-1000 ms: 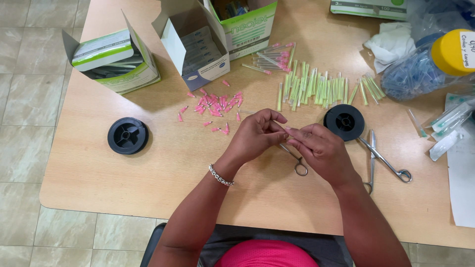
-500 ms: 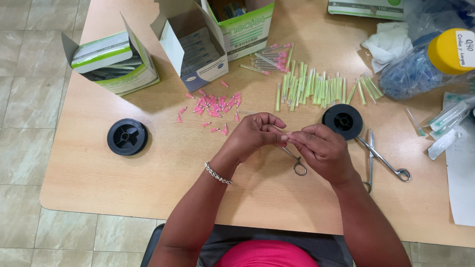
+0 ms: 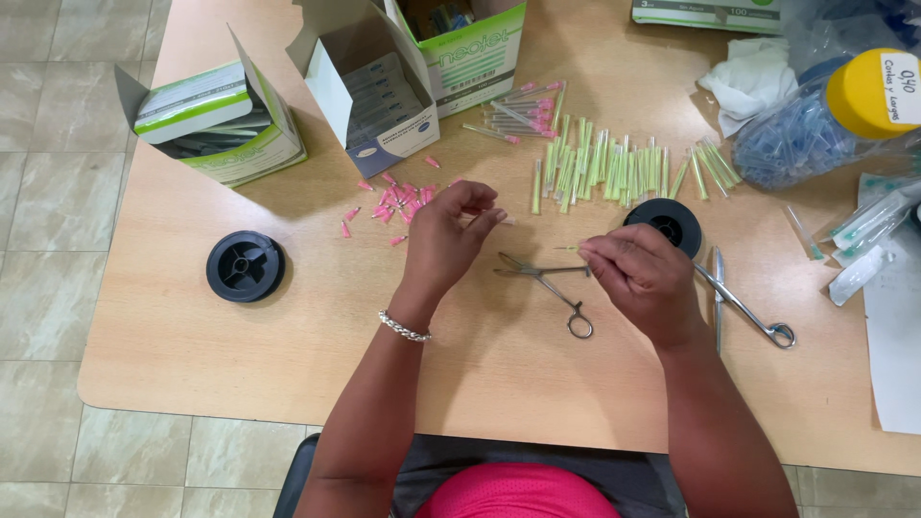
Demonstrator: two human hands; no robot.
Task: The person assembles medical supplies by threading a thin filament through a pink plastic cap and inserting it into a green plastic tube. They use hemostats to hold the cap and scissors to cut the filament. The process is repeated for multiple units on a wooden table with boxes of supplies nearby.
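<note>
Right grip [image 3: 641, 280] pinching one needle [image 3: 568, 249] | left grip [image 3: 449, 235] cannot tell | spools: 2 [image 3: 247, 266] | forceps: 1 [image 3: 547, 288]

Wooden table [image 3: 240, 345] is pretty cluttered: a black spool [image 3: 246, 266] sits off on its own, two open green-and-white boxes [image 3: 216, 125] up top. There's also a yellow-capped bottle [image 3: 825, 120], a crumpled white cloth [image 3: 753, 82] and scissors [image 3: 743, 307].

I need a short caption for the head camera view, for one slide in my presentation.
Two hands apart above a wooden table: right hand pinches a thin green-tipped needle, left hand near pink caps; forceps between.
</note>
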